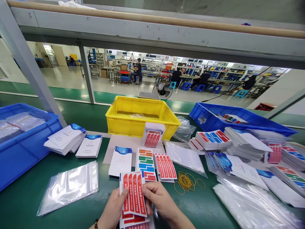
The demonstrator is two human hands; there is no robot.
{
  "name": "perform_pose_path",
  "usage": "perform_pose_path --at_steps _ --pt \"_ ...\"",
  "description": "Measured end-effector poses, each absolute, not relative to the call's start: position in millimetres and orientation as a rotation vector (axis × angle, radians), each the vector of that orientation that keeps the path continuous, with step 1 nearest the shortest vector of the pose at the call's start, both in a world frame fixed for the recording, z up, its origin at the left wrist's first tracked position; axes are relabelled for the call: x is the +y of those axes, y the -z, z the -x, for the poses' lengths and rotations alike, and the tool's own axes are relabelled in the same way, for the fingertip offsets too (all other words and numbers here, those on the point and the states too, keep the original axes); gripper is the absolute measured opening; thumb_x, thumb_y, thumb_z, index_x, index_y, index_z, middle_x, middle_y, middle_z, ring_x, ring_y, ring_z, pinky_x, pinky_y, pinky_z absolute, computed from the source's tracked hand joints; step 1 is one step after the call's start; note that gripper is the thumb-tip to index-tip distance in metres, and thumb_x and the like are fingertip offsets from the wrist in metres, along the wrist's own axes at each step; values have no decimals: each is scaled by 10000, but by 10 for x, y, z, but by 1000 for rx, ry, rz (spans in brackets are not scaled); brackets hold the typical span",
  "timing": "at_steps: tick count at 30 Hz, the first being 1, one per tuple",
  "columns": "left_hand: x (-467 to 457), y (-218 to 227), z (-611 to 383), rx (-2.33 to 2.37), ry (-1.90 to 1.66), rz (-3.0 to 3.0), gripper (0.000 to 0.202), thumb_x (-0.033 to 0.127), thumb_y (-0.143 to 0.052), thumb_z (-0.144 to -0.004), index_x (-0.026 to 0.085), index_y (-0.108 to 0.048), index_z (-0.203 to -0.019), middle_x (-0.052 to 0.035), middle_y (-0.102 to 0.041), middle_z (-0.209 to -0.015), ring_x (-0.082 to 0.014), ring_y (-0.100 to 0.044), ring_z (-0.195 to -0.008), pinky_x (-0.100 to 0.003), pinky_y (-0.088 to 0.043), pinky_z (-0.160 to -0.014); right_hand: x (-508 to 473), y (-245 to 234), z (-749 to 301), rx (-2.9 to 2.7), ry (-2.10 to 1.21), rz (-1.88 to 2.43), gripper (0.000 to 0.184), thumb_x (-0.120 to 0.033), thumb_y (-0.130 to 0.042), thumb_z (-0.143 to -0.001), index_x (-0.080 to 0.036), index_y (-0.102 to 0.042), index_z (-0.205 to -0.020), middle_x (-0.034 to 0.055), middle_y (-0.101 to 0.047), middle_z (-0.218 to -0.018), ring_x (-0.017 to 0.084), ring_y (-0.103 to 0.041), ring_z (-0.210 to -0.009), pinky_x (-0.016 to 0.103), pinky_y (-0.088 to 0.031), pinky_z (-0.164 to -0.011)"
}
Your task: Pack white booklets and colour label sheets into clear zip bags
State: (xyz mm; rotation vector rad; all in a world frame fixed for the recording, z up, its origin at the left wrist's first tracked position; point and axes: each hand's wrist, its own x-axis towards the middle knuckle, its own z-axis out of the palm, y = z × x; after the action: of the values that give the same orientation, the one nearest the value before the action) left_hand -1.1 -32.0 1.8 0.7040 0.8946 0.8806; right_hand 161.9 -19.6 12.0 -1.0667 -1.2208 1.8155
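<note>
My left hand [113, 207] and my right hand [159, 198] both grip a small stack of red label sheets [133, 194] at the near edge of the green table [28, 197]. The top sheet stands up between my fingers, with more sheets fanned below it. Just beyond lie a white and blue booklet [120, 160], a multicoloured sticker sheet [145, 163], another pile of red label sheets [165, 166] and a heap of yellow rubber bands [186, 182].
A yellow bin [141, 116] stands at the middle back, blue bins at the left [21, 143] and back right [240, 119]. Clear plastic bags [69, 186] lie near left. Stacks of booklets, stickers and bags [247, 159] crowd the right. People work at distant benches.
</note>
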Motion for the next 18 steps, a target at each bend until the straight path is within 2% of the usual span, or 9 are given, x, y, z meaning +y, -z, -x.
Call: perform_pose_path --at_steps 6,14,18 --pt "-309 -7 8 889 -888 -709 409 471 -591 -733 83 -631 -854 -106 -716 -732 -218 -650 -609 -317 -505 -621 -205 -114 -1602 -1254 -1771 1082 494 -617 -579 -669 -135 -531 -568 -22 -513 -386 59 -436 -293 151 -319 -309" --pt "-303 12 2 936 -872 -712 479 537 -598 -687 89 -634 -853 -118 -716 -796 -245 -660 -699 -345 -510 -687 -204 -84 -1606 -1264 -1776 1102 459 -582 -601 -670 -129 -560 -606 -32 -509 -390 61 -439 -297 148 -300 -305" --pt "-302 16 0 923 -883 -721 469 531 -602 -687 91 -642 -846 -116 -716 -770 -252 -659 -720 -353 -510 -700 -201 -57 -1614 -1260 -1747 1120 455 -578 -614 -658 -128 -564 -618 -37 -501 -387 57 -434 -297 143 -286 -300"
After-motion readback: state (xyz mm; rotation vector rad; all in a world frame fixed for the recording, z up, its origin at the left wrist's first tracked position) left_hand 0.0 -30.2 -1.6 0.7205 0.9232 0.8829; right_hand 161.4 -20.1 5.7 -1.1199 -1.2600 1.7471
